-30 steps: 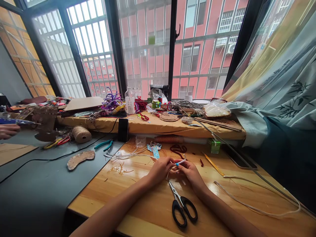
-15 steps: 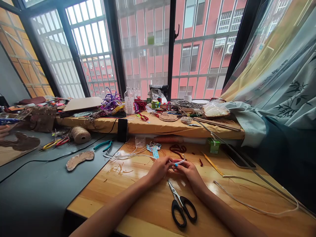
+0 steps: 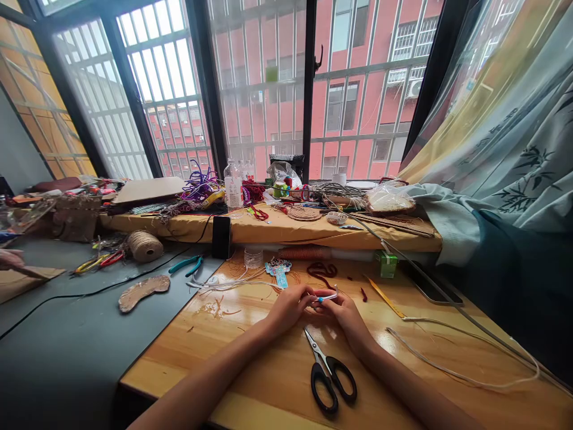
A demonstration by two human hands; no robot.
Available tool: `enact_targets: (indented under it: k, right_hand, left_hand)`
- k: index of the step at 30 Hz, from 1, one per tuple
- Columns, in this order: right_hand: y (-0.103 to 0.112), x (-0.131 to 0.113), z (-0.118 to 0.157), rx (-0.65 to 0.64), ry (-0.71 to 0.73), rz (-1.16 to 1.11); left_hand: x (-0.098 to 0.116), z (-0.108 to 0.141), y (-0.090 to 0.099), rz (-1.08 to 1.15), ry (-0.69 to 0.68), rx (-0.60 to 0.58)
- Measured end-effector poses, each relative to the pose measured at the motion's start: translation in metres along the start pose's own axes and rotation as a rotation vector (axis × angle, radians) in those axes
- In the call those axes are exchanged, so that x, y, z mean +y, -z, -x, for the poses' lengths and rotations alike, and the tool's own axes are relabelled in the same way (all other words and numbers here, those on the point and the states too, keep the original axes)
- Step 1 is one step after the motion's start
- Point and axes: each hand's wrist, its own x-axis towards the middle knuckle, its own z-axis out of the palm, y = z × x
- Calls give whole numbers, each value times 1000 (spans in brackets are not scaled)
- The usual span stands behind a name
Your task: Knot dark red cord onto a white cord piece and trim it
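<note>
Above the wooden table (image 3: 259, 364), my left hand (image 3: 290, 307) and my right hand (image 3: 344, 313) meet fingertip to fingertip. Both pinch a thin white cord (image 3: 330, 296), which bends up between the fingers and has a small blue spot on it. Just below my hands lie scissors (image 3: 329, 370) with black handles, their blades almost closed. Behind my hands are a blue patterned card (image 3: 278, 272), a dark red cord (image 3: 321, 272) and a small clear cup (image 3: 253, 258). White cords (image 3: 233, 285) run left from there.
On the grey surface at left lie a brown curved piece (image 3: 144, 292), teal pliers (image 3: 185, 264) and a twine spool (image 3: 144, 246). Another person's hand (image 3: 11, 258) is at far left. At right are a green box (image 3: 387, 264), a yellow strip (image 3: 387, 297) and a long pale cord (image 3: 461, 375).
The white cord between my fingers has shifted slightly and its end now stands a bit further right. At far left, the other person's hand and the brown piece with it have moved.
</note>
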Motion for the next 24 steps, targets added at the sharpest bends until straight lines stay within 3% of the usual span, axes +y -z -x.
enact_targets:
  k: [13,24]
  right_hand:
    - [2,4,-4,-19,5,24]
    - [6,8,-7,94,67,35]
  left_hand:
    - [0,-1,0,1,14,-15]
    - [-2,-1,0,-3,-49,-60]
